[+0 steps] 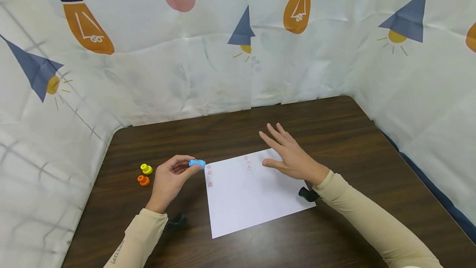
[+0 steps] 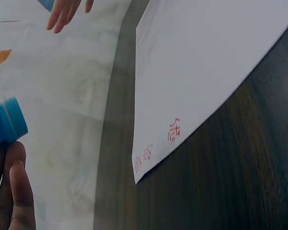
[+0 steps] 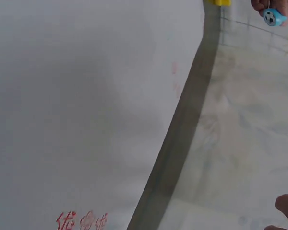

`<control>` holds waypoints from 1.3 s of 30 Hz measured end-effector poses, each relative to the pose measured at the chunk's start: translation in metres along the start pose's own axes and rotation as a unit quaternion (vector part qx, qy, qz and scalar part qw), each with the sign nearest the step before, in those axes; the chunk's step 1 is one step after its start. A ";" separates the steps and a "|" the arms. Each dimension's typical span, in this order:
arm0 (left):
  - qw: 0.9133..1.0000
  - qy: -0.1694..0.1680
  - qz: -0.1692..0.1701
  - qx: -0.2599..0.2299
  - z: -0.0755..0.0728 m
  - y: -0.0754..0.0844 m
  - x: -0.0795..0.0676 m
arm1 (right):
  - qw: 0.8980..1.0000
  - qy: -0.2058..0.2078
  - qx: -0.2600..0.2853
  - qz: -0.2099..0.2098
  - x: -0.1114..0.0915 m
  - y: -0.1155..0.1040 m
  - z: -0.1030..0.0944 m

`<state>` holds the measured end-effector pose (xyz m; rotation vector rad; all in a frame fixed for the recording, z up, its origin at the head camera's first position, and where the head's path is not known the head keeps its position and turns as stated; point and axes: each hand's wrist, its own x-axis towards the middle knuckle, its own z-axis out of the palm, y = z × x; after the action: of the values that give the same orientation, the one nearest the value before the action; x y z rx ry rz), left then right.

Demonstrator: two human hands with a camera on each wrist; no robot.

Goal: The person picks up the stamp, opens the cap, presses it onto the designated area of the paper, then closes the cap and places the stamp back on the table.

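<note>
My left hand point(image 1: 168, 183) pinches a small blue toy stamp point(image 1: 197, 163) between thumb and fingers, just off the left corner of a white sheet of paper point(image 1: 253, 202). Close up in the left wrist view, the blue stamp point(image 2: 8, 122) lies sideways in the fingertips. Its round end, with a dark ball-like pattern, faces the right wrist camera point(image 3: 272, 17). Over the sheet's right part hovers my right hand point(image 1: 293, 158), fingers spread and holding nothing visible. Small red stamped marks point(image 1: 210, 173) run along the paper's left edge; others point(image 1: 247, 163) lie near its top edge.
A yellow stamp point(image 1: 146, 169) and an orange stamp point(image 1: 143, 180) stand on the dark wooden table point(image 1: 178, 135), left of my left hand. Behind the table hangs a white printed curtain point(image 1: 148, 77). A black strap device point(image 1: 308, 194) sits at my right wrist.
</note>
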<state>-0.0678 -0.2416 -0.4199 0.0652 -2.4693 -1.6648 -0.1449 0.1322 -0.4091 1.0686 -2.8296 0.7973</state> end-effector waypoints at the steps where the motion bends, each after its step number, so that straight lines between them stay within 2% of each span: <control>1: 1.000 0.000 -0.004 0.004 -0.003 -0.001 0.000 | 1.000 -0.004 -0.019 0.001 -0.001 0.002 -0.001; 5: 0.999 0.001 -0.023 0.027 -0.017 -0.006 -0.001 | 0.998 -0.019 -0.066 0.006 -0.007 0.010 -0.004; 9: 0.997 0.008 -0.029 0.066 -0.030 -0.013 -0.002 | 0.995 -0.031 -0.089 0.013 -0.014 0.018 -0.004; 18: 0.991 0.006 -0.019 0.133 -0.053 -0.029 -0.003 | 0.990 -0.094 -0.094 0.044 -0.028 0.035 -0.003; 25: 0.987 0.025 -0.019 0.157 -0.065 -0.041 -0.003 | 0.988 -0.107 -0.107 0.040 -0.035 0.043 -0.001; 39: 0.966 0.050 0.011 0.253 -0.084 -0.060 -0.005 | 0.973 -0.175 -0.140 0.055 -0.044 0.047 0.004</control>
<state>-0.0532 -0.3403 -0.4449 0.1769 -2.7317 -0.9562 -0.1398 0.1875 -0.4427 1.1104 -3.1820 0.2114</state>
